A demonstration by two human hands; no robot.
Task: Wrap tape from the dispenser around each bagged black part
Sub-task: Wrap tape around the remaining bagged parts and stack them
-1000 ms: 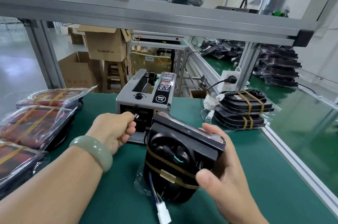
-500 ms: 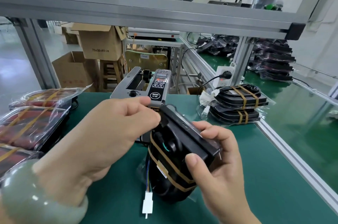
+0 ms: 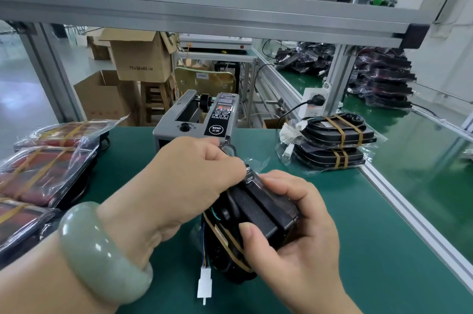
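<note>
Head view: right grip (image 3: 294,237) clasps my bagged part (image 3: 258,213); left grip (image 3: 184,180) pinches tape (image 3: 229,149) at its top. Risk: tape creases over slack bag.

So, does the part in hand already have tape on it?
Yes, tan tape bands cross the black part gripped by the right hand.

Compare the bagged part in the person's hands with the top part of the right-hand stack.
The held part is tilted up on end, gripped by the right hand; the top stacked part lies flat, untouched. The held part's tape sits near its lower end; the top stacked part's two bands cross its top face. Both are black, bagged and bound with brown tape.
</note>
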